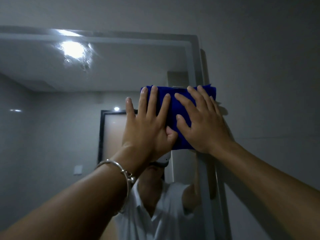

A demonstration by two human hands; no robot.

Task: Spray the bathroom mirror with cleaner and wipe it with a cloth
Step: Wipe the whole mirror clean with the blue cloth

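Mirror [52, 118] spans the left side. Blue cloth [173, 108] lies flat under both sets of fingers, long axis horizontal, top edge just past the fingertips (it straddles the mirror's right frame edge). Left hand [147, 125] and right hand [202, 122] press it with fingers straight, spread and pointing up. The left little finger is just beside the cloth.

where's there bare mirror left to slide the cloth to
Bare glass of the mirror runs left of the left hand, and in a strip above the blue cloth up to the grey frame. The right edge is crowded: the right hand joins it flat on the cloth, which overlaps the frame.
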